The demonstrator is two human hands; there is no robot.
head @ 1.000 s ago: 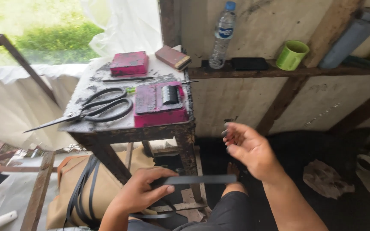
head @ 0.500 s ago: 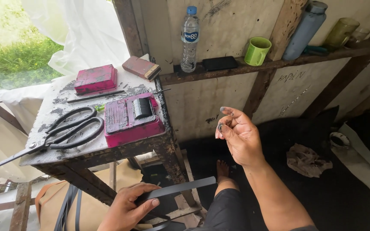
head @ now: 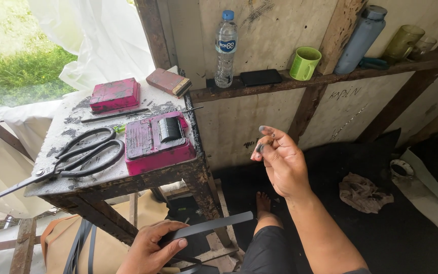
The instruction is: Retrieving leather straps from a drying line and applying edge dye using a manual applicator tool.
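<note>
Dark strip point(head: 211, 227), flat, grey-black, sits low in frame at about 6 o'clock, held in left hand point(head: 150, 251); left grip closed on strip, thumb on top, fingers curled under near its left end, rest of strip sticks out to 3 o'clock, just in front of desk leg. Right hand point(head: 282, 162) raised mid-frame, palm side toward camera, fingers loosely curled, fingertips point(head: 261, 147) stained dark; thumb and forefinger pinched close but cannot tell if anything small is between them. Right hand well apart from strip, above it at roughly 1 o'clock.

Desk point(head: 72, 124), small wooden, paint-stained top, at 10 o'clock from hands. On it: large black scissors point(head: 77, 155) along near left edge, blades pointing off toward 8 o'clock; pink box with black roller point(head: 158, 142) at near right corner; second pink block point(head: 115, 95) at far side; brown block point(head: 168, 82) at far right corner; thin dark rod point(head: 115, 115) between pink block and scissors.

Wooden shelf point(head: 330, 77) on wall at 12 to 2 o'clock carries clear water bottle point(head: 225, 48), black phone point(head: 260, 77), green mug point(head: 305, 62), blue-grey flask point(head: 359, 38) leaning. Crumpled rag point(head: 366, 193) on dark floor at 3 o'clock. More dark strips point(head: 84, 243) hang under desk at 8 o'clock
</note>
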